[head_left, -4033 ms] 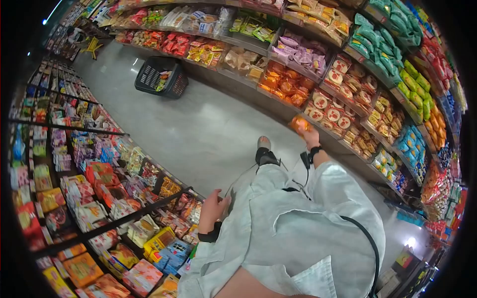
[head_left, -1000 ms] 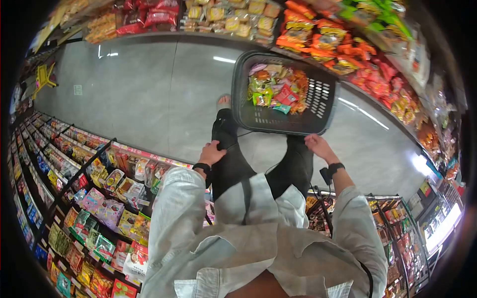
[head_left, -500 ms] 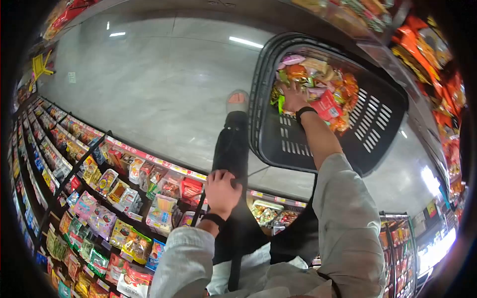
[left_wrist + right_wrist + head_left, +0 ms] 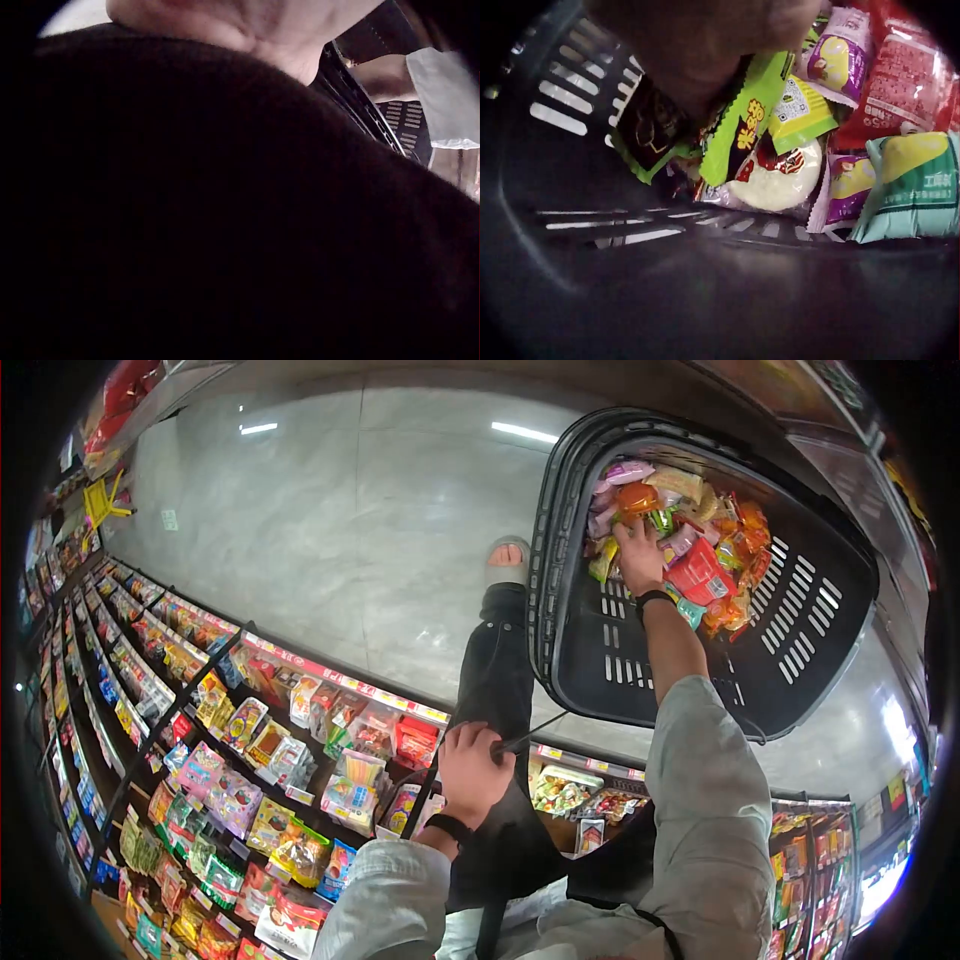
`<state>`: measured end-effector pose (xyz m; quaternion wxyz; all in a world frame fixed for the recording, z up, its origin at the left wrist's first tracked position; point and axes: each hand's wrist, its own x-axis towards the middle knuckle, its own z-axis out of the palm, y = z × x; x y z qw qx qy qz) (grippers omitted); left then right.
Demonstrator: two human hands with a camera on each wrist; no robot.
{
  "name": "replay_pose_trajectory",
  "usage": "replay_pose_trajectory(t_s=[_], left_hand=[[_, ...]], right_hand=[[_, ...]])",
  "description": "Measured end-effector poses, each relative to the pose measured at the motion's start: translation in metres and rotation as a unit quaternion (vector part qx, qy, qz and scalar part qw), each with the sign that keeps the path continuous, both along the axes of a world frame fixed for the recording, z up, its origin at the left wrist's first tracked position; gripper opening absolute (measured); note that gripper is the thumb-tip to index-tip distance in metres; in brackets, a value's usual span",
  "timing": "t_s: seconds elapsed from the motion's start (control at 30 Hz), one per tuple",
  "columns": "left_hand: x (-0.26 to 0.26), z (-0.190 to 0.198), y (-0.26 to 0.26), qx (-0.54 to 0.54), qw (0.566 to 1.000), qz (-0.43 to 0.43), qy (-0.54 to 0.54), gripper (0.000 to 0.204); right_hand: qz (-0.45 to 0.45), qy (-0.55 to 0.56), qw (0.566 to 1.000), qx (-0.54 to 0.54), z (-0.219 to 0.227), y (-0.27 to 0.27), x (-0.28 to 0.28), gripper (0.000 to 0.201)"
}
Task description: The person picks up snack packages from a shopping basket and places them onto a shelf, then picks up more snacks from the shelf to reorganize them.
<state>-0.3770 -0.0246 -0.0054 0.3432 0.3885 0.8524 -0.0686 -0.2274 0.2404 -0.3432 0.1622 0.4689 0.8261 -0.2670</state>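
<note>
My right hand [image 4: 641, 558] reaches down into a black plastic basket [image 4: 590, 685], its fingers among small wrapped snacks. Beside the fingertips lie an orange packet [image 4: 637, 497] and a red packet [image 4: 702, 572]. In the right wrist view, the fingers overlap a bright green packet [image 4: 739, 131]; I cannot tell whether they pinch it. A round white snack [image 4: 780, 184] in clear wrap and a teal packet [image 4: 911, 187] lie close by. My left hand [image 4: 476, 768] rests over the bent knee, fingers draped down; dark trouser cloth [image 4: 187, 210] covers most of the left wrist view.
Tiered shelves [image 4: 250, 760] of bagged snacks run along the left and below. Another shelf [image 4: 850, 490] with clear bins rises right of the basket. Grey floor [image 4: 330, 540] stretches ahead, with a yellow stool [image 4: 103, 500] far left.
The person has gone from holding an orange packet at the shelf to crouching by the basket. The right hand moved from the basket's rim into the snacks; the left stays at the knee.
</note>
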Motion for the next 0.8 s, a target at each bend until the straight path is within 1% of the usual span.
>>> replay_pose_trajectory(t_s=[0.03, 0.1, 0.17, 0.2, 0.27, 0.3, 0.4, 0.5, 0.6, 0.63, 0.7, 0.73, 0.77, 0.8], left_hand=[[0.002, -0.002, 0.0, -0.002, 1.0, -0.001, 0.002, 0.017], [0.01, -0.004, -0.001, -0.01, 1.0, -0.005, 0.004, 0.016], [0.017, -0.008, -0.001, -0.019, 1.0, -0.01, 0.01, 0.015], [0.021, -0.009, -0.003, -0.024, 1.0, -0.014, 0.014, 0.015], [0.028, -0.015, -0.004, -0.031, 0.999, -0.02, 0.023, 0.016], [0.03, -0.017, -0.004, -0.042, 0.999, -0.019, 0.026, 0.016], [0.036, -0.021, -0.001, -0.069, 0.997, -0.01, 0.03, 0.016], [0.04, -0.023, 0.001, -0.065, 0.997, -0.019, 0.039, 0.017], [0.044, -0.023, 0.001, -0.076, 0.996, -0.027, 0.042, 0.02], [0.043, -0.024, 0.0, -0.081, 0.995, -0.03, 0.045, 0.022], [0.04, -0.025, -0.003, -0.079, 0.995, -0.031, 0.044, 0.023], [0.04, -0.025, -0.005, -0.078, 0.995, -0.032, 0.043, 0.023], [0.039, -0.025, -0.006, -0.079, 0.996, -0.028, 0.044, 0.023], [0.038, -0.025, -0.005, -0.079, 0.996, -0.024, 0.043, 0.023]], right_hand=[[0.019, 0.021, 0.999, 0.043, 0.0, 0.001, 0.005, 0.035], [0.024, 0.071, 0.997, 0.018, 0.001, 0.007, 0.02, 0.037], [0.02, 0.12, 0.992, -0.018, 0.014, 0.015, 0.031, 0.041], [0.003, 0.128, 0.991, -0.033, 0.021, 0.015, 0.034, 0.041], [-0.042, 0.177, 0.98, -0.081, 0.035, 0.013, 0.041, 0.035], [-0.066, 0.183, 0.972, -0.13, 0.041, 0.012, 0.044, 0.032], [-0.096, 0.289, 0.945, -0.117, 0.036, -0.001, 0.06, 0.032], [-0.107, 0.257, 0.948, -0.151, 0.034, 0.0, 0.064, 0.036], [-0.139, 0.277, 0.935, -0.174, 0.024, 0.007, 0.058, 0.041], [-0.128, 0.307, 0.928, -0.168, 0.019, 0.01, 0.054, 0.052], [-0.118, 0.278, 0.94, -0.16, 0.012, 0.015, 0.045, 0.062], [-0.112, 0.263, 0.946, -0.156, 0.017, 0.019, 0.039, 0.067], [-0.08, 0.227, 0.951, -0.196, 0.024, 0.025, 0.032, 0.082], [-0.054, 0.224, 0.95, -0.212, 0.03, 0.028, 0.024, 0.084]])
